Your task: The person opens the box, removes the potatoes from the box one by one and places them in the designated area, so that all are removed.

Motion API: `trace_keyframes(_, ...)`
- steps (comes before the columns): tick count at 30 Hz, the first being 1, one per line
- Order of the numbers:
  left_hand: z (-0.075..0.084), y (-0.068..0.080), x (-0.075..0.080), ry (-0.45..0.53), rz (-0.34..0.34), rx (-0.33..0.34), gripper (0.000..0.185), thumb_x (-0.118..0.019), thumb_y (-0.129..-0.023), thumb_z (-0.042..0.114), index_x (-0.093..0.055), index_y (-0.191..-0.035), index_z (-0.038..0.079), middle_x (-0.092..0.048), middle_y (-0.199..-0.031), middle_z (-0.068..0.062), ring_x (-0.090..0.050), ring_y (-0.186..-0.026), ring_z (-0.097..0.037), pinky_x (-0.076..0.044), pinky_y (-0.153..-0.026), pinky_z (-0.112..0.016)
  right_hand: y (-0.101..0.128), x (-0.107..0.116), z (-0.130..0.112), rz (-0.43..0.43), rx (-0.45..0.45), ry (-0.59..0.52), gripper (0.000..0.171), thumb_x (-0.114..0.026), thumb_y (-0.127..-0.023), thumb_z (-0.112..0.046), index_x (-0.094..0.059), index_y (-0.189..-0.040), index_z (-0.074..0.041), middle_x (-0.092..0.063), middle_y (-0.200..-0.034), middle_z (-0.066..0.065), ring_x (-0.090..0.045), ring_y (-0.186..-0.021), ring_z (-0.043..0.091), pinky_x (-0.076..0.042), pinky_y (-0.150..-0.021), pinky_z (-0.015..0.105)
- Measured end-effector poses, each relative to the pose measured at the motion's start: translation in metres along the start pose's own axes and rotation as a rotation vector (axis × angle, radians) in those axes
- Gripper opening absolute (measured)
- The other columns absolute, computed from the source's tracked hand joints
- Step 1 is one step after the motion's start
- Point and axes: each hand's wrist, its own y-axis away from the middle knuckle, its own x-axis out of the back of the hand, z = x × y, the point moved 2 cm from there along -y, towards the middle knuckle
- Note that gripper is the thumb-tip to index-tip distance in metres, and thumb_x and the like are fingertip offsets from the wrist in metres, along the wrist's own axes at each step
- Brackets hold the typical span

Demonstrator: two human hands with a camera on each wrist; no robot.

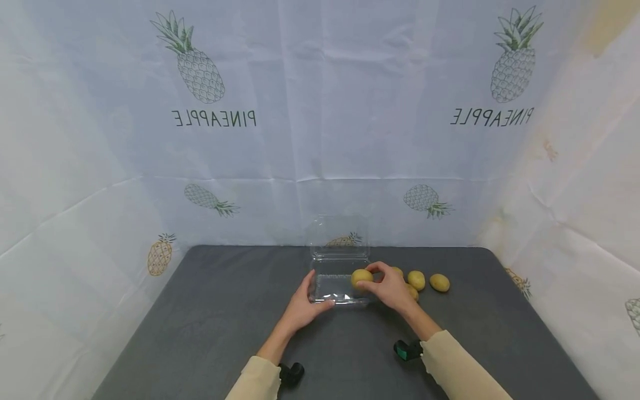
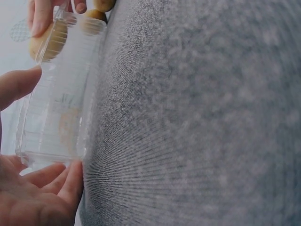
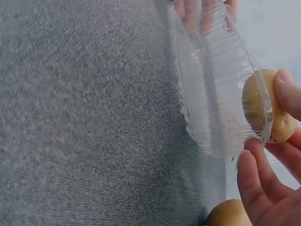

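Note:
A hinged clear plastic container (image 1: 340, 289) stands on the table with its lid (image 1: 339, 236) raised at the back. My left hand (image 1: 301, 308) holds its near left corner, thumb at the front rim and fingers along the left side. Between the thumb and fingers of my right hand (image 1: 392, 288) is a yellow-brown potato (image 1: 361, 278), held at the container's right end. The right wrist view shows that potato (image 3: 277, 106) at the rim, partly seen through the clear wall. No other potato is visible inside the container.
Several loose potatoes lie right of the container, among them one potato (image 1: 416, 280) and, farthest right, another potato (image 1: 439, 283). Some are partly hidden behind my right hand. The dark grey table (image 1: 230, 311) ends at a pineapple-print cloth (image 1: 345, 139) behind it.

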Motion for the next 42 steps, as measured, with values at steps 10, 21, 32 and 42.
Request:
trace_keyframes(10,-0.001,-0.001,-0.001,0.013,-0.002,0.001,0.104,-0.084,-0.082,0.040,-0.024,-0.161,0.007,-0.038,-0.155,-0.030,-0.047,-0.135,-0.048,-0.043,-0.107,-0.057,0.007,0.007,-0.008,0.087,-0.033,-0.004,0.047,-0.086,-0.082,-0.037,-0.069,-0.117,-0.010,-0.069,-0.113,0.007,-0.067,-0.106,0.028,-0.057,-0.085,0.042)
trace_keyframes(21,-0.003,0.000,0.003,0.012,-0.025,-0.013,0.104,-0.084,-0.084,0.040,-0.023,-0.162,0.007,-0.036,-0.157,-0.027,-0.045,-0.138,-0.045,-0.043,-0.107,-0.056,0.015,0.025,-0.005,0.098,-0.064,-0.055,0.053,-0.086,-0.083,-0.038,-0.065,-0.121,-0.007,-0.065,-0.119,0.012,-0.066,-0.104,0.030,-0.058,-0.079,0.037)
trace_keyframes(32,-0.002,0.000,0.005,0.001,-0.049,-0.031,0.105,-0.083,-0.085,0.041,-0.021,-0.162,0.006,-0.034,-0.158,-0.027,-0.044,-0.139,-0.045,-0.043,-0.107,-0.057,0.028,0.051,-0.003,0.074,-0.073,0.002,0.055,-0.085,-0.083,-0.039,-0.065,-0.122,-0.007,-0.065,-0.119,0.012,-0.068,-0.102,0.027,-0.058,-0.077,0.033)
trace_keyframes(42,-0.002,0.001,0.006,0.024,-0.068,-0.027,0.105,-0.083,-0.085,0.041,-0.020,-0.163,0.008,-0.032,-0.160,-0.026,-0.043,-0.140,-0.044,-0.043,-0.108,-0.056,0.044,0.078,0.004,0.078,-0.061,0.054,0.055,-0.080,-0.088,-0.041,-0.062,-0.125,-0.004,-0.062,-0.122,0.016,-0.066,-0.104,0.030,-0.056,-0.075,0.033)
